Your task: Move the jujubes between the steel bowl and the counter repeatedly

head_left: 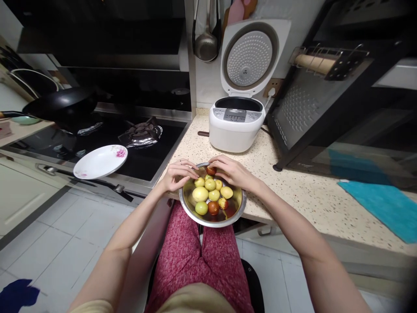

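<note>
Pinching reddish fruit point(211, 171), right hand point(232, 171); left hand point(177, 174) touching bowl point(195, 214).

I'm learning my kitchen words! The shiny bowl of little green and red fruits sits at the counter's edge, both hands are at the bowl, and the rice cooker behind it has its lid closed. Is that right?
Nearly. The rice cooker has its lid standing open, not closed; the head view shows its round inner side. The rest holds: the metal bowl of fruits sits at the counter's edge, with the left hand and right hand at it.
</note>
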A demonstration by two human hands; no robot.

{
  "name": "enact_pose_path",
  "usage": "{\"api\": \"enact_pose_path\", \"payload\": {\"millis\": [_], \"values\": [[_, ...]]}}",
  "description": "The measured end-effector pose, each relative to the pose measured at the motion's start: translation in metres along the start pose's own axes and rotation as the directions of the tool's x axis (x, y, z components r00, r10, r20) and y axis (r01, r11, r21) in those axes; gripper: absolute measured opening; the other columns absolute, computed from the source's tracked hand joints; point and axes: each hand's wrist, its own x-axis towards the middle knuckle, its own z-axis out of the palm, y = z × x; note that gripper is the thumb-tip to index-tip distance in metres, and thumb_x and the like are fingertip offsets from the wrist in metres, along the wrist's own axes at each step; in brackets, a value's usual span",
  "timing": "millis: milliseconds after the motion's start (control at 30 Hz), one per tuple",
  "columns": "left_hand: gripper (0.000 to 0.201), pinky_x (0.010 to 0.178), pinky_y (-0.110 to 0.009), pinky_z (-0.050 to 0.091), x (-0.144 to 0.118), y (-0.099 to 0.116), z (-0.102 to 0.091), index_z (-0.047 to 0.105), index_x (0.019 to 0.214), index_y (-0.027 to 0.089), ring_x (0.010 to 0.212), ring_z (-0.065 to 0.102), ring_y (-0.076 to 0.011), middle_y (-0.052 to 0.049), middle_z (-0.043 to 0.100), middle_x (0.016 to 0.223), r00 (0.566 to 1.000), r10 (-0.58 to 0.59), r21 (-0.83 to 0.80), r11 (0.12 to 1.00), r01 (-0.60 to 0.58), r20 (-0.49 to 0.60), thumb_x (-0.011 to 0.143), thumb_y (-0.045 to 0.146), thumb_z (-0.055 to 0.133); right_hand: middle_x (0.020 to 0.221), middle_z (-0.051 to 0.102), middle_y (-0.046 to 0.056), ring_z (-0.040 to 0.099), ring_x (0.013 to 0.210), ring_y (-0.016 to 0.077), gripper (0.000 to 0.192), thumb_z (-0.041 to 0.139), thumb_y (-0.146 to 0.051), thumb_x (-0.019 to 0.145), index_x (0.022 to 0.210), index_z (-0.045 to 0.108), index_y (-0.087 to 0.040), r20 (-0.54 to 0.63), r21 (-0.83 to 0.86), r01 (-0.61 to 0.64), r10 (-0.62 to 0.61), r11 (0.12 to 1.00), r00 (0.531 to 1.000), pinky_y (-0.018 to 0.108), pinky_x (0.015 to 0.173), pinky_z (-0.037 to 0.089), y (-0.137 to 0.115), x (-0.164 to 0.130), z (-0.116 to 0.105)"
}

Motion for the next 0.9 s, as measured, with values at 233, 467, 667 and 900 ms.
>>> {"api": "enact_pose_path", "payload": {"millis": [233, 467, 667, 900], "values": [[0.028, 0.089, -0.045, 0.057, -0.001, -0.002, 0.001, 0.082, 0.092, 0.024, 0.1, 0.076, -0.0265, -0.006, 0.083, 0.089, 0.998, 0.061, 0.01, 0.998, -0.061, -0.007, 0.097, 0.024, 0.054, 0.112, 0.07, 0.01, 0.064, 0.108, 0.0257, 0.015, 0.058, -0.026, 0.102, 0.116, 0.062, -0.02, 0.041, 0.029, -0.004, 0.003, 1.0, 0.999, 0.045, 0.098, 0.051, 0.003, -0.002, -0.014], [0.029, 0.088, -0.044, 0.06, -0.001, -0.002, 0.001, 0.082, 0.094, 0.024, 0.1, 0.076, -0.0263, -0.006, 0.083, 0.09, 0.998, 0.062, 0.005, 0.998, -0.062, -0.006, 0.097, 0.023, 0.054, 0.116, 0.069, 0.009, 0.061, 0.111, 0.0263, 0.024, 0.065, -0.026, 0.098, 0.122, 0.065, -0.023, 0.16, 0.087, 0.012, -0.026, 0.996, 0.987, 0.046, 0.101, 0.048, 0.005, -0.009, -0.033], [0.031, 0.089, -0.045, 0.06, -0.001, -0.002, 0.0, 0.082, 0.094, 0.023, 0.101, 0.076, -0.0263, -0.006, 0.083, 0.09, 0.999, 0.047, 0.017, 0.999, -0.047, 0.0, 0.098, 0.025, 0.052, 0.116, 0.069, 0.009, 0.059, 0.113, 0.0275, 0.026, 0.067, -0.014, 0.093, 0.118, 0.068, -0.021, 0.192, 0.033, -0.031, 0.024, 0.999, 0.981, 0.048, 0.104, 0.045, 0.002, -0.007, -0.025], [0.03, 0.089, -0.042, 0.06, -0.001, -0.003, 0.001, 0.082, 0.095, 0.019, 0.102, 0.075, -0.0255, -0.008, 0.082, 0.09, 0.997, 0.082, 0.015, 0.997, -0.082, -0.012, 0.098, 0.02, 0.051, 0.111, 0.07, 0.008, 0.063, 0.107, 0.0231, 0.024, 0.062, -0.012, 0.097, 0.117, 0.07, -0.021, 0.217, 0.131, -0.057, 0.027, 0.99, 0.976, 0.043, 0.099, 0.049, 0.004, -0.008, -0.027]]}}
